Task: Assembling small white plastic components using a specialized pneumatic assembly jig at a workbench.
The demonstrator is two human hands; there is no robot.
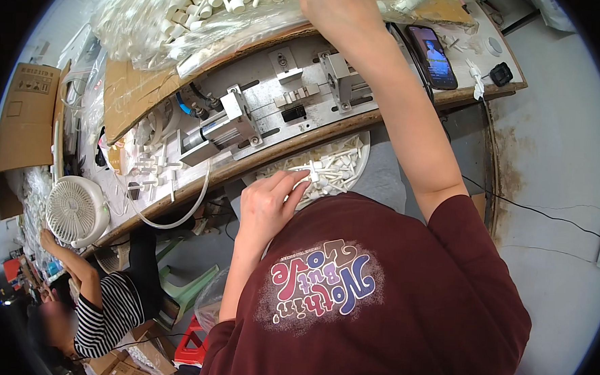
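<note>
Working at the bench point(454, 94), we judge the step in hand to be feeding small white plastic pieces to the metal jig point(277, 111) bolted along its near edge; the biggest thing above it is the clear bag of white parts point(187, 18) heaped at the far edge, and our right hand point(336, 9) is stretched up into that heap — whether its fingers are closed on a piece we cannot tell, since the frame cuts them off. Below the near edge sits a round tray of white stemmed pieces point(345, 164); our left hand point(266, 203) rests at its rim, fingers narrowed in a pinch on one white stemmed piece point(308, 169). A phone point(434, 57) lies toward the right corner; a small white fan point(76, 210) stands off the left end, near a person in a striped top point(103, 313). Next — as we judge it — the pinched piece wants lifting clear of the pile and lining up with the jig's slot, stem straight.
</note>
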